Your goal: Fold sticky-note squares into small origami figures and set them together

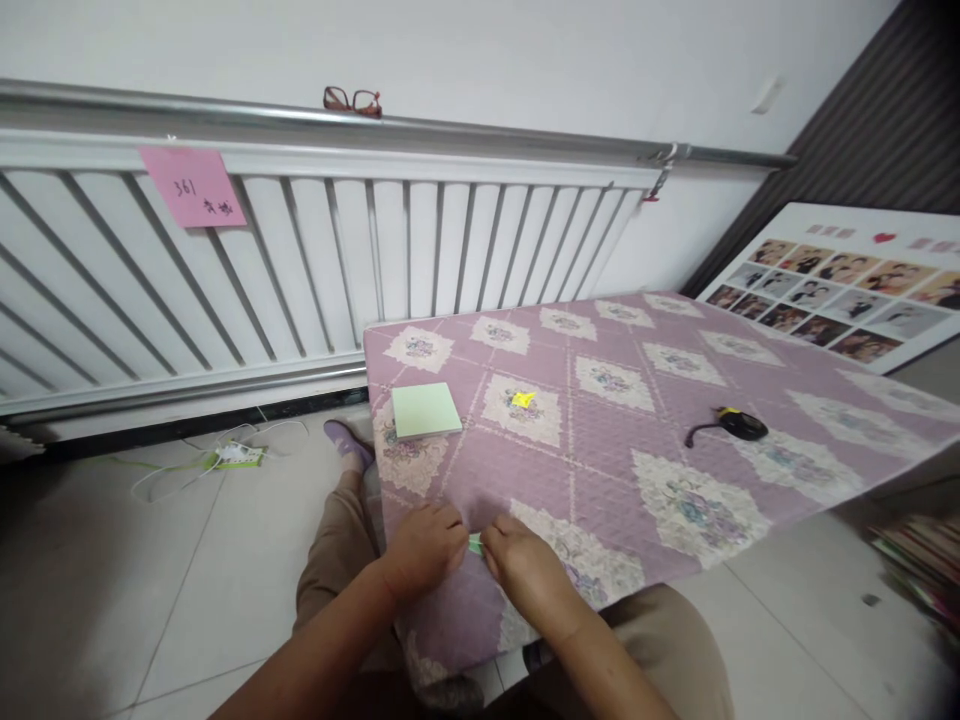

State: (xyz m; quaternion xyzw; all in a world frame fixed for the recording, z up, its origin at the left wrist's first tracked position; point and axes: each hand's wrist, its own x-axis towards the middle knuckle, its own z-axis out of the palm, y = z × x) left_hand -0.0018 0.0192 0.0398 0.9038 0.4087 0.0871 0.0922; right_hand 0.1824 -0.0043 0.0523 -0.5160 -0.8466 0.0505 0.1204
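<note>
Close to the table's near left corner, my left hand (426,545) and my right hand (523,562) pinch a small piece of light green paper (475,545) between them. Most of the paper is hidden by my fingers, so its shape cannot be made out. Beyond my left hand lies a pad of pale green square paper (426,410). A small folded yellow paper piece (523,399) rests to the right of the pad.
A purple flowered cloth covers the table (600,460). On its right side lies a black and yellow object (739,424) with a short strap. Behind stand a white radiator (442,240) and a photo board (840,290). Glasses (352,101) sit on the pipe.
</note>
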